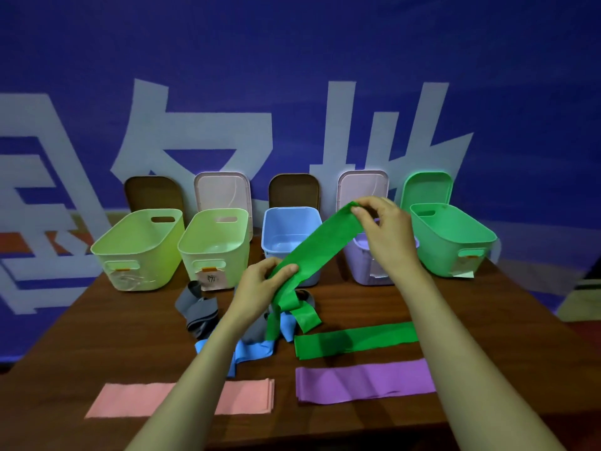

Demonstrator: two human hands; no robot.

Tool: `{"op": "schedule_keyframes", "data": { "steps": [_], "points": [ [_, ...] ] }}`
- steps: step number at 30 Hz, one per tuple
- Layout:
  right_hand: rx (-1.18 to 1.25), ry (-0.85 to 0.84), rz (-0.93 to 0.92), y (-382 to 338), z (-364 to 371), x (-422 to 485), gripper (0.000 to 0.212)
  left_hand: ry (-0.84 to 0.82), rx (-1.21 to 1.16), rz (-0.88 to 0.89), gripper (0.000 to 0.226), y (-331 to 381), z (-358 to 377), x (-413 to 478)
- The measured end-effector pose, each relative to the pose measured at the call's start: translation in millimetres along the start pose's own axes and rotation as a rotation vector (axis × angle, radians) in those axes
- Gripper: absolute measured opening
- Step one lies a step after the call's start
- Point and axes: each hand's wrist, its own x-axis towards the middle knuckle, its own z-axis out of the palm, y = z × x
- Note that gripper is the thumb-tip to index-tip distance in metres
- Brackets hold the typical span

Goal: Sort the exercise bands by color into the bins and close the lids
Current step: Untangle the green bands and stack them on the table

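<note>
I count five open plastic bins along the far edge of the brown wooden table (487,336): left yellow-green bin (140,245), second yellow-green bin (214,242), blue bin (286,211), purple bin (364,266), green bin (448,242). Five lids (426,187) lean behind them. There are six bands. The pink band (130,398), purple band (364,380) and flat green band (354,340) lie near me; the blue band (250,349) and grey band (198,307) are crumpled mid-table. My left hand (265,283) curls round the held green band (325,239) low down; my right hand (380,222) pinches its top end above the purple bin.
</note>
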Motion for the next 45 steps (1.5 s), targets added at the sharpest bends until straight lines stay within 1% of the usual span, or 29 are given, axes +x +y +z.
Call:
{"op": "schedule_keyframes", "data": {
  "steps": [3,6,9,12,15,16,19,20,22,24,27,30,32,34,37,40,45],
  "points": [
    [-0.021,0.021,0.085,18.6,0.3,-9.9,0.015,-0.022,0.064,-0.048,0.033,-7.2,-5.2,-8.1],
    [-0.075,0.012,0.164,38.8,-1.3,-20.1,0.015,-0.016,0.018,-0.093,0.043,-9.1,-7.2,-16.4],
    [-0.122,0.021,0.263,57.6,-5.6,-27.9,0.017,-0.095,0.001,-0.129,0.047,-13.4,-10.1,-19.8],
    [-0.145,0.028,0.351,77.6,-9.2,-34.9,0.018,-0.182,0.038,-0.191,0.035,-18.3,-14.1,-20.4],
    [-0.169,0.010,0.431,101.4,-9.0,-46.1,0.017,-0.226,-0.025,-0.280,0.018,-27.4,-13.3,-20.9],
    [-0.179,-0.004,0.454,108.6,-8.2,-50.9,0.017,-0.197,-0.072,-0.312,0.016,-30.2,-9.9,-21.6],
    [-0.173,-0.020,0.523,128.5,-3.7,-65.4,0.015,0.032,-0.229,-0.414,0.020,-41.7,4.8,-20.0],
    [-0.161,-0.009,0.548,132.4,-3.1,-69.8,0.015,0.084,-0.300,-0.452,0.022,-45.4,10.3,-19.3],
    [-0.159,0.026,0.568,138.9,-4.4,-76.7,0.017,0.136,-0.405,-0.518,0.024,-52.7,20.1,-17.8],
    [-0.192,0.026,0.562,146.7,-6.2,-80.9,0.014,0.173,-0.418,-0.572,0.024,-61.9,27.5,-14.6],
    [-0.244,-0.052,0.561,161.5,-7.5,-83.6,0.012,0.171,-0.325,-0.627,0.014,-71.5,38.7,-10.7],
    [-0.286,-0.093,0.587,174.1,-7.3,-85.5,0.018,0.126,-0.168,-0.650,0.016,-79.8,52.1,-10.4],
    [-0.319,-0.082,0.606,179.3,-7.3,-86.8,0.023,0.114,-0.038,-0.641,0.019,-81.3,61.0,-13.6],
    [-0.345,-0.082,0.622,183.7,-7.5,-89.1,0.025,0.101,0.062,-0.625,0.016,-85.7,67.5,-16.7],
    [-0.382,-0.109,0.659,192.8,-9.0,-96.4,0.028,0.064,0.134,-0.631,0.007,-89.5,75.1,-21.7],
    [-0.407,-0.126,0.699,205.3,-10.7,-105.7,0.031,0.022,0.266,-0.586,0.018,-93.3,82.0,-22.0],
    [-0.484,-0.200,0.772,220.8,-9.4,-119.8,0.031,-0.037,0.427,-0.541,0.010,-96.9,87.7,-22.6]
  ]
}}
